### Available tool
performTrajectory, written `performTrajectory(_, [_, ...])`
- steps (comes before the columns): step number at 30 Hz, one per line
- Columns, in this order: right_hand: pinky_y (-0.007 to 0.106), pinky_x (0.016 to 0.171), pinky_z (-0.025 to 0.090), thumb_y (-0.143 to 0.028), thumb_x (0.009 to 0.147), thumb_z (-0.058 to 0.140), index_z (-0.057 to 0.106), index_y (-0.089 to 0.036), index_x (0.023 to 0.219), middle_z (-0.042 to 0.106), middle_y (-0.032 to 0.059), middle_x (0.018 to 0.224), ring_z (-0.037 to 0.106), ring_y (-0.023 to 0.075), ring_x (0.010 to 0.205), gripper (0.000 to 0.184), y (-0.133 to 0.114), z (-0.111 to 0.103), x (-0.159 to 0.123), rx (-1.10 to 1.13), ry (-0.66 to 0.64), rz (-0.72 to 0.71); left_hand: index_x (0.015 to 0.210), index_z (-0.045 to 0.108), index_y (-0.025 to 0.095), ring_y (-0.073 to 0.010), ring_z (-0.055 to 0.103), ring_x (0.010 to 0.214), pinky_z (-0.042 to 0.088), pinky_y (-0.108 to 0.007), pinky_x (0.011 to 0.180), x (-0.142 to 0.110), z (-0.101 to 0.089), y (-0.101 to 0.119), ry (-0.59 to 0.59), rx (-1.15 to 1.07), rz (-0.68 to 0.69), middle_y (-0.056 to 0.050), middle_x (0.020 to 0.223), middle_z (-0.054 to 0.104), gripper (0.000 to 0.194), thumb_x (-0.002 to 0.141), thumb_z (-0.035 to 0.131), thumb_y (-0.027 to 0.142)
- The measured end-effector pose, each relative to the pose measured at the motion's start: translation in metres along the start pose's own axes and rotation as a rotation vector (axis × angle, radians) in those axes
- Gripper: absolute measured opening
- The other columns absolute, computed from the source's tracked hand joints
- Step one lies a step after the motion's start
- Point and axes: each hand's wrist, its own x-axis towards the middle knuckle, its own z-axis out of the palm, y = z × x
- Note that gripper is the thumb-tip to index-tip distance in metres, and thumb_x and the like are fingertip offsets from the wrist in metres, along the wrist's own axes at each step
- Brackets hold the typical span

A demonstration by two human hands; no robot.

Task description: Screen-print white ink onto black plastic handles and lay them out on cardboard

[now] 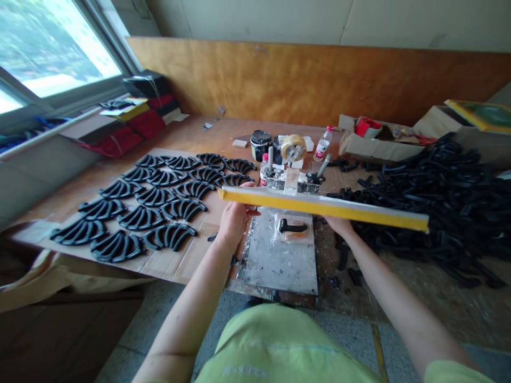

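A screen-printing frame [319, 206] with yellow-taped edges is raised and tilted nearly edge-on above a grey metal base plate [279, 266]. My left hand [235, 219] is closed around the frame's left part, fingers showing above and below its edge. Behind the frame's right part is my right hand [339, 224], its fingers hidden. Under the frame, a black handle-shaped part [293, 226] lies on a small pale fixture [307, 237] fixed on the plate. A paint-spattered clamp [309, 183] stands at the plate's far end, with a roll of tape [293, 148] above it.
Black parts lie in fanned rows [151, 196] on cardboard at left. A large heap of black parts [447, 197] covers the right side. Paint tubs [261, 144], a plastic bottle [322, 144] and an open carton [379, 148] stand at the back.
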Motion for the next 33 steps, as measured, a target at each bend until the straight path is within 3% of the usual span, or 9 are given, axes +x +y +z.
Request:
performTrajectory(4, [0.038,0.089,0.046,-0.022,0.079,0.066,0.067,-0.023,0.101,0.067,0.0042,0.095,0.06,0.0212,0.094,0.023,-0.031,0.036,-0.037,-0.076,-0.25,-0.233,0.119,0.053,0.021,-0.0112,0.063,0.069,0.048,-0.019,0.056,-0.006,0.009,-0.025,0.118,-0.044,-0.063,-0.003,0.088,0.067,0.047,0.083,0.054,0.052])
performTrajectory(9, [0.038,0.087,0.047,-0.023,0.089,0.056,0.068,-0.023,0.1,0.062,0.0072,0.093,0.056,0.0228,0.094,0.016,-0.096,0.047,-0.086,-0.056,-0.101,-0.292,0.112,0.056,0.016,-0.0195,0.068,0.079,0.054,-0.027,0.055,-0.064,0.001,-0.106,-0.037,-0.059,-0.646,-0.012,0.101,0.069,0.049,0.082,0.058,0.055])
performTrajectory(12, [0.038,0.09,0.047,-0.026,0.093,0.049,0.065,-0.028,0.113,0.064,0.007,0.099,0.056,0.0229,0.101,0.025,-0.12,0.056,-0.117,0.049,-0.157,-0.444,0.099,0.058,0.016,-0.0171,0.068,0.074,0.055,-0.027,0.061,-0.085,-0.009,-0.13,0.067,-0.175,-0.7,-0.008,0.088,0.07,0.033,0.088,0.053,0.047])
performTrajectory(14, [0.039,0.099,0.044,-0.034,0.095,0.044,0.055,-0.029,0.128,0.061,0.0079,0.118,0.052,0.0231,0.116,0.035,-0.113,0.066,-0.125,0.13,-0.094,-0.368,0.092,0.058,0.015,-0.0151,0.068,0.068,0.054,-0.025,0.057,-0.085,-0.025,-0.132,0.143,-0.154,-0.659,-0.007,0.083,0.069,0.027,0.091,0.05,0.041])
performTrajectory(18, [0.047,0.109,0.035,-0.055,0.095,0.028,0.028,-0.023,0.148,0.041,0.0137,0.146,0.034,0.0255,0.137,0.062,-0.057,0.087,-0.109,0.239,0.152,0.153,0.091,0.058,0.016,-0.0136,0.068,0.064,0.053,-0.022,0.054,-0.07,-0.091,-0.123,0.348,0.035,-0.519,-0.007,0.085,0.071,0.025,0.093,0.047,0.038])
performTrajectory(21, [0.048,0.109,0.035,-0.064,0.092,0.023,0.025,-0.016,0.149,0.04,0.0175,0.146,0.035,0.027,0.137,0.074,-0.024,0.099,-0.102,0.303,0.04,0.342,0.088,0.057,0.017,-0.0132,0.067,0.063,0.053,-0.023,0.056,-0.065,-0.148,-0.123,0.539,0.171,-0.477,-0.004,0.077,0.07,0.024,0.094,0.043,0.036])
performTrajectory(24, [0.046,0.107,0.038,-0.065,0.091,0.024,0.031,-0.013,0.147,0.045,0.0183,0.143,0.04,0.0274,0.134,0.076,-0.018,0.099,-0.118,0.299,-0.049,0.363,0.086,0.056,0.017,-0.0145,0.067,0.062,0.054,-0.024,0.055,-0.065,-0.188,-0.131,0.614,0.273,-0.545,-0.004,0.071,0.068,0.024,0.094,0.041,0.033])
performTrajectory(29, [0.037,0.099,0.045,-0.05,0.096,0.028,0.054,-0.019,0.131,0.063,0.0118,0.125,0.057,0.0249,0.119,0.053,-0.016,0.056,-0.155,0.176,-0.246,0.301,0.08,0.062,0.012,-0.0187,0.065,0.056,0.054,-0.028,0.052,-0.059,-0.212,-0.152,0.539,0.593,-0.701,-0.01,0.063,0.067,0.041,0.091,0.035,0.04])
performTrajectory(33, [0.037,0.092,0.046,-0.034,0.096,0.036,0.058,-0.017,0.12,0.066,0.0161,0.115,0.062,0.0262,0.109,0.037,0.009,0.016,-0.151,-0.238,-0.193,0.449,0.072,0.064,0.011,-0.0261,0.063,0.052,0.053,-0.037,0.05,-0.048,-0.218,-0.159,0.466,0.798,-0.695,-0.012,0.052,0.061,0.052,0.086,0.033,0.05])
